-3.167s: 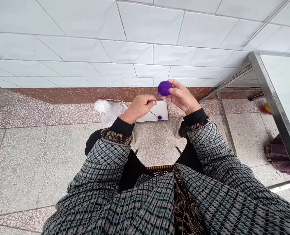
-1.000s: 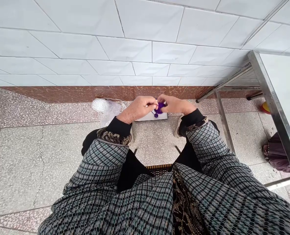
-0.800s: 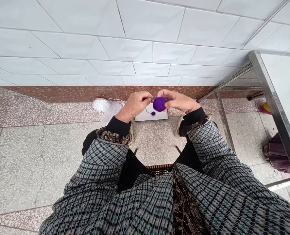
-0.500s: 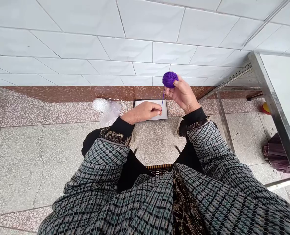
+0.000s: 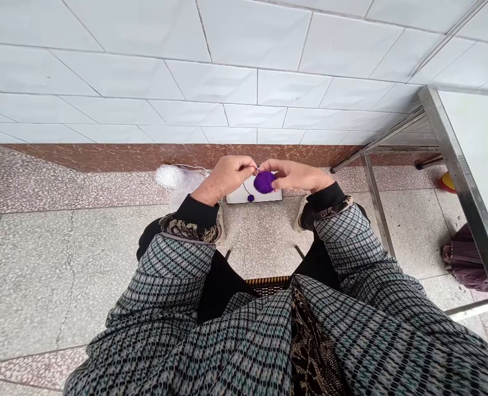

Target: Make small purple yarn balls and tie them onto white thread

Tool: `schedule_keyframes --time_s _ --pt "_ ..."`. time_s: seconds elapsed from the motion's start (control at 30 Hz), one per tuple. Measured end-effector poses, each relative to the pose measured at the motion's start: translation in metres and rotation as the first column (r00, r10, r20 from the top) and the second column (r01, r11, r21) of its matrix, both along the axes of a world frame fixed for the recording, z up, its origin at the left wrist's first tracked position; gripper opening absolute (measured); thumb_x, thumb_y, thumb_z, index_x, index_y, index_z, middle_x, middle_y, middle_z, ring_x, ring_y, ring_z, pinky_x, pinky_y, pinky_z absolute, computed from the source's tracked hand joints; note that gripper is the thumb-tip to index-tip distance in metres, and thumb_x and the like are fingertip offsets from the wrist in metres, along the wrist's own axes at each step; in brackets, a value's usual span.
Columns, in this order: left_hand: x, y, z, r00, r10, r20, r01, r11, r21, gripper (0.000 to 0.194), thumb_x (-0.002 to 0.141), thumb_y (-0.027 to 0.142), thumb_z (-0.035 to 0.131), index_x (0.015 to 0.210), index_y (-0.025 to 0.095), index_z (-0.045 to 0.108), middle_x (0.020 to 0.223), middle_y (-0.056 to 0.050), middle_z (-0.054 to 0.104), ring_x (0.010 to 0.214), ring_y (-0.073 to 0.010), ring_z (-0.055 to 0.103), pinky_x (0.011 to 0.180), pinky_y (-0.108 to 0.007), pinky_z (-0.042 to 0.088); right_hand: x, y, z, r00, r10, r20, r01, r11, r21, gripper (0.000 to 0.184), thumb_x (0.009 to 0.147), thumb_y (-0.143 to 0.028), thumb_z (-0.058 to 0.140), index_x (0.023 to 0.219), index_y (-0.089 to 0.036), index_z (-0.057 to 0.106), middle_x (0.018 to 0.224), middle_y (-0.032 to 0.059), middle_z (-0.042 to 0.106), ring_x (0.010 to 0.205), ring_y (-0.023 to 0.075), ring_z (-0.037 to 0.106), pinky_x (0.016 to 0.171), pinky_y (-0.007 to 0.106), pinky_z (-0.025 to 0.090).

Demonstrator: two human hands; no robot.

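A purple ball of yarn (image 5: 264,182) is gripped by the fingers of my right hand (image 5: 296,176), above a shallow white tray (image 5: 236,196) with a dark rim. My left hand (image 5: 230,175) pinches the purple strand close to the ball's upper left side. From there the strand hangs down to a much smaller purple yarn ball (image 5: 251,198) over the tray; I cannot tell whether it touches the tray. My two hands nearly meet at the fingertips.
White yarn in a clear plastic bag (image 5: 177,184) lies on the floor left of the tray, by the tiled wall (image 5: 227,82). A metal-framed table (image 5: 466,165) stands at the right. Beyond its leg are a dark purple cloth item (image 5: 469,258) and a red and yellow object (image 5: 447,181).
Half a second ago my right hand held the ball higher, with the strand taut down to my left hand. The ball has come down and tipped, and my left hand has shifted left.
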State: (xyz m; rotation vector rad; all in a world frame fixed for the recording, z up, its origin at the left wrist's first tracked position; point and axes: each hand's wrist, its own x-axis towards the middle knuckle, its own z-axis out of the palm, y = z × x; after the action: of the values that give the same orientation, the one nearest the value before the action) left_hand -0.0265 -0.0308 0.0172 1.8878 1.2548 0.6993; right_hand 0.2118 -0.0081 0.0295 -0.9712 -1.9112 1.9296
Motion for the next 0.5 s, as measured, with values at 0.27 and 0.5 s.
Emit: schedule_keyframes --time_s 0.27,0.5 --pt "0.013 -0.004 -0.006 0.975 -0.221 0.026 0.223 0.972 -0.074 0.02 0.092 0.029 0.06 0.08 0.019 0.072 0.07 0.001 0.065 0.066 -0.0142 0.055 0.069 -0.029 0.045 0.004 0.012 -0.001 0.807 -0.502 -0.31 0.505 0.86 -0.079 0.067 0.083 -0.067 0.087 0.126 -0.027 0.055 0.1 0.0029 0.063 0.091 0.0178 0.069 0.072 0.027 0.057" --pt "0.012 -0.01 0.005 0.947 -0.308 0.085 0.315 0.946 -0.073 0.023 0.092 0.034 0.062 0.084 0.019 0.077 0.082 -0.004 0.077 0.074 -0.0162 0.066 0.076 -0.03 0.052 -0.002 0.009 -0.013 0.914 -0.36 0.187 0.33 0.928 0.174 0.036 0.075 -0.012 0.081 0.104 -0.021 0.06 0.094 0.0022 0.067 0.082 0.0169 0.061 0.072 0.03 0.055"
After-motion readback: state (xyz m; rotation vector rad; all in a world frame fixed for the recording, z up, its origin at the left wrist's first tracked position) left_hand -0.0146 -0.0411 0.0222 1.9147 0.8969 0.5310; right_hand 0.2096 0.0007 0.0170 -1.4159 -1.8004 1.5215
